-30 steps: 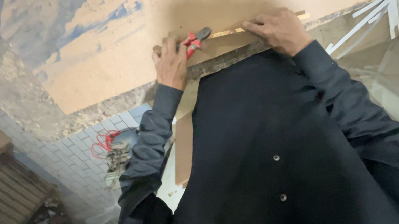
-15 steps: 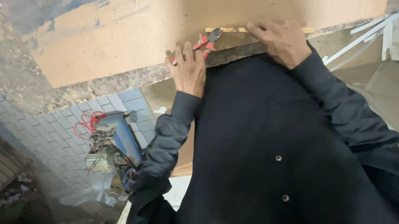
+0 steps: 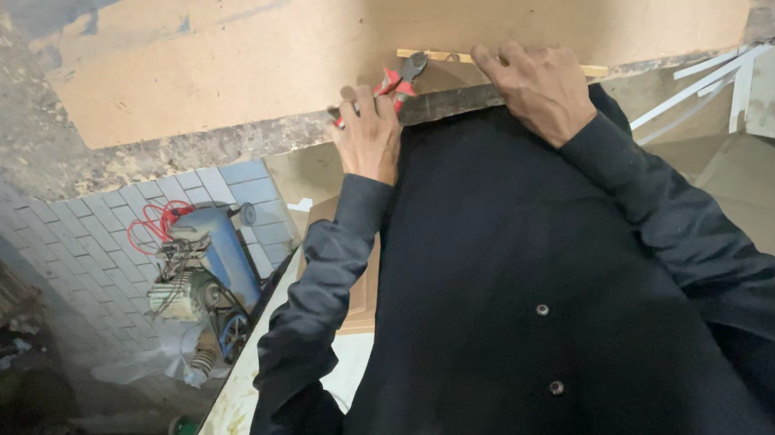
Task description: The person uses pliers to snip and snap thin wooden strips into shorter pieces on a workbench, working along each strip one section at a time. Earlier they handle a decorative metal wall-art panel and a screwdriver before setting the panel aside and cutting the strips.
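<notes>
Landmark: large flat tan fibreboard sheet [image 3: 381, 19] lying on a rough grey stone ledge [image 3: 199, 150], its near edge running just short of the ledge's lip. Well below and left of the sheet, a blue motor unit with red wires [image 3: 204, 262] stands by a tiled wall; at the sheet's near edge, the left hand [image 3: 369, 135] curls around red-handled cutting pliers [image 3: 398, 81], jaws pointing onto the board beside a thin pale wooden strip [image 3: 467, 59]. Right of the pliers, the right hand [image 3: 540, 88] lies flat, fingers spread on sheet and strip, holding nothing; bare board lies beyond, white slats [image 3: 708, 76] further right.

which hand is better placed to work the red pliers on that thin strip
Left. The left hand already grips the red-handled pliers, tips by the wooden strip; the right hand lies flat on the board.
</notes>
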Motion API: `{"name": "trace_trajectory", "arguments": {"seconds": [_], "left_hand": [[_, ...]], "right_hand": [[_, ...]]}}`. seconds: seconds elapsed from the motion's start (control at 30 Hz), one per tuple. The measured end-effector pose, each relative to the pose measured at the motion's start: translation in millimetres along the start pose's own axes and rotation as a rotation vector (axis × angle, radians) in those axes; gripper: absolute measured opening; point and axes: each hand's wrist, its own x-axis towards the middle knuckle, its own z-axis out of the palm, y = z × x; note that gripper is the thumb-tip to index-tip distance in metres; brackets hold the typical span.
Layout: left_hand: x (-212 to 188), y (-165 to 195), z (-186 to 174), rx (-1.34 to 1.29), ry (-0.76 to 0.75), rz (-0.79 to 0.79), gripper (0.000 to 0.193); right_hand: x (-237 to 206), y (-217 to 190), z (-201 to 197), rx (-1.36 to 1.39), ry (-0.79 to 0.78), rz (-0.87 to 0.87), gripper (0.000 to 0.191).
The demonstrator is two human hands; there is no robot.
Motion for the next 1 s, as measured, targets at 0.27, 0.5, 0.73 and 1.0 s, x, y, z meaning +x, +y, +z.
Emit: {"name": "trace_trajectory", "arguments": {"seconds": [0.27, 0.5, 0.73, 1.0], "left_hand": [[3.2, 2.7, 10.3, -0.108, -0.010, -0.067, 0.007], [8.3, -10.1, -21.9, -0.686, -0.172, -0.138, 0.039], [-4.0, 28.1, -34.0, -0.973, -0.014, -0.088, 0.045], [-5.5, 47.9, -31.4, -0.791, 0.058, -0.084, 0.032]], "right_hand": [[-0.3, -0.5, -1.9, 0.013, 0.013, 0.008, 0.042], [1.6, 2.0, -0.6, 0.059, 0.002, 0.019, 0.038], [2.1, 1.4, 0.5, 0.063, -0.048, 0.041, 0.034], [1.3, 1.6, 2.1, 0.068, -0.035, 0.033, 0.024]]}}
